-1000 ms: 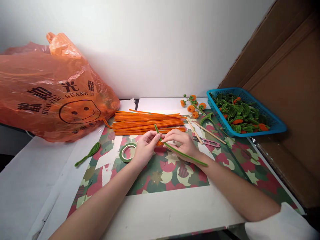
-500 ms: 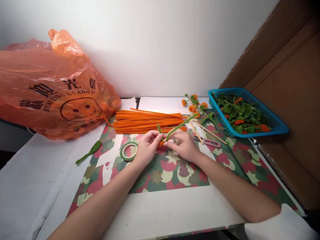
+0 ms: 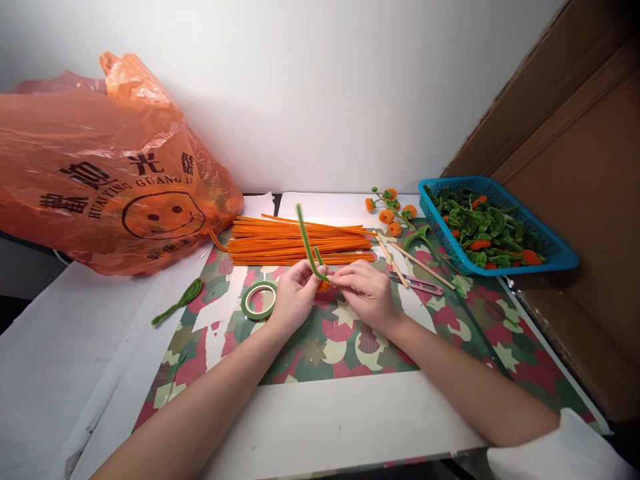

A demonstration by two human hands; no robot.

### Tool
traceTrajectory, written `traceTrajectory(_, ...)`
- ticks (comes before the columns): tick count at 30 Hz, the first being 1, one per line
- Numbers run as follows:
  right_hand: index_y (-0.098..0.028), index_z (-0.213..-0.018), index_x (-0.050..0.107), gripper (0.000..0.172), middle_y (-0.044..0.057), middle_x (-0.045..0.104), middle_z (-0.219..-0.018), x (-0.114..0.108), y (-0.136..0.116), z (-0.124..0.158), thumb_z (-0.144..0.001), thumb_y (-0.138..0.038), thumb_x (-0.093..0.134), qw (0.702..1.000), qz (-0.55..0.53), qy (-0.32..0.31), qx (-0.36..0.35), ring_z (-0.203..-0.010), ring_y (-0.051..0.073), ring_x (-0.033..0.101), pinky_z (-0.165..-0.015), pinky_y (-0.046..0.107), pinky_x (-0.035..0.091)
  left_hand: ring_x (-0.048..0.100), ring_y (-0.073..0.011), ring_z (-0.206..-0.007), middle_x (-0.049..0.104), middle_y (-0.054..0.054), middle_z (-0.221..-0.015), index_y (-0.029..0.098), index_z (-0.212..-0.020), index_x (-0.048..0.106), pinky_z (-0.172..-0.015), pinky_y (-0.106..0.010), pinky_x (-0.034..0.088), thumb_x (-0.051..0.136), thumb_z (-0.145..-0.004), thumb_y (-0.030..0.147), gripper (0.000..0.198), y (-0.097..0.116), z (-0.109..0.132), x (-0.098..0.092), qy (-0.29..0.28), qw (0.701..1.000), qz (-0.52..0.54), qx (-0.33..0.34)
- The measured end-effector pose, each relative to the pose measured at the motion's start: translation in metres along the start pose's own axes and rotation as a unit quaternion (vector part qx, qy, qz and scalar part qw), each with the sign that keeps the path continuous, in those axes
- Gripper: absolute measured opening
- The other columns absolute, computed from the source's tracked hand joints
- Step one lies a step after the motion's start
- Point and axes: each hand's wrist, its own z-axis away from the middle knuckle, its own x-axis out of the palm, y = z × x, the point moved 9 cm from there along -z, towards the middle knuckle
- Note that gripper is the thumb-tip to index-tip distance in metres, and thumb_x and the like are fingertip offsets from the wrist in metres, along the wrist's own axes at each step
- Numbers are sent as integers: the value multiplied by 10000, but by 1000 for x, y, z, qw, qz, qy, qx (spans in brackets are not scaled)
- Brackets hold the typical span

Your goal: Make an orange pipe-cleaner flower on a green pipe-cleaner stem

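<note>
Over the middle of the mat, my left hand (image 3: 296,293) pinches a small orange chenille flower (image 3: 325,285), mostly hidden by the fingers. A short green stub (image 3: 319,256) sticks up from it. A longer green pipe cleaner (image 3: 305,233) bends at the flower and rises up and to the left. My right hand (image 3: 365,290) is closed, its fingertips at the lower end of the green pipe cleaner beside the flower. Behind the hands lies a bundle of orange pipe cleaners (image 3: 300,241). A roll of green tape (image 3: 259,301) lies just left of my left hand.
An orange plastic bag (image 3: 115,160) stands at the left, near a green chenille leaf (image 3: 179,303). To the right lie wooden sticks (image 3: 421,265), pink-handled snips (image 3: 425,287) and a finished orange flower sprig (image 3: 395,213). A blue basket (image 3: 565,257) holds green and orange pieces beside cardboard (image 3: 575,167).
The long green pipe cleaner has swung from pointing up-right to pointing up-left. My right hand has shifted slightly right, while my left hand keeps its place.
</note>
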Motion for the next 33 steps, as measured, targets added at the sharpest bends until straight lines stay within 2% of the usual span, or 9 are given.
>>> traceTrajectory(7, -244, -900, 736, 273, 51, 703, -840, 4, -1, 1, -880, -104, 503, 999, 47, -24, -4, -769, 169, 591, -683, 329, 500, 662, -190, -787, 701, -54, -787, 164, -749, 602, -732, -292, 514, 691, -731, 433, 283, 0, 1, -1, 6, 1000, -13, -7)
traceTrajectory(10, -240, -903, 735, 252, 53, 698, -836, 1, 1, 1, -882, -115, 518, 999, 45, -11, 2, -781, 173, 586, -685, 328, 498, 667, -203, -863, 713, -71, -901, 170, -851, 597, -745, -296, 521, 666, -751, 376, 239, -4, 1, 1, -13, 999, 26, -17)
traceTrajectory(13, -253, -922, 732, 246, 54, 689, -842, -1, 3, 2, -885, -129, 524, 999, 52, -4, 8, -807, 182, 581, -711, 341, 495, 657, -215, -968, 698, -82, -1056, 200, -969, 539, -779, -318, 535, 666, -753, 330, 282, -5, 3, 6, -40, 994, 97, -15)
traceTrajectory(17, -269, -935, 724, 243, 58, 681, -862, -2, 1, 4, -889, -142, 522, 997, 75, -7, -9, -799, 190, 564, -722, 357, 486, 622, -239, -1075, 661, -117, -1156, 181, -921, 554, -825, -341, 547, 657, -785, 402, 279, -8, 6, 12, -58, 994, 87, -35)
traceTrajectory(24, -254, -911, 708, 231, 58, 698, -865, -3, -1, 4, -897, -145, 504, 997, 70, -6, -25, -836, 196, 604, -741, 373, 493, 684, -192, -833, 712, -67, -942, 172, -858, 592, -720, -323, 586, 709, -726, 468, 344, -23, 5, 16, -66, 984, 122, -108)
traceTrajectory(28, -224, -862, 680, 151, 44, 709, -817, -7, 3, 2, -874, -140, 556, 999, 41, 33, 6, -788, 175, 618, -725, 339, 493, 677, -210, -887, 706, -98, -1003, 155, -863, 596, -714, -322, 583, 729, -704, 473, 380, -17, 3, 11, -33, 990, 112, -79)
traceTrajectory(33, -214, -763, 642, 95, 20, 695, -767, -7, 18, 3, -807, -133, 621, 993, 14, 48, 103, -702, 160, 595, -655, 301, 481, 671, -211, -895, 704, -99, -979, 156, -835, 589, -718, -307, 573, 702, -738, 462, 339, -6, 4, 5, -1, 998, 58, -24)
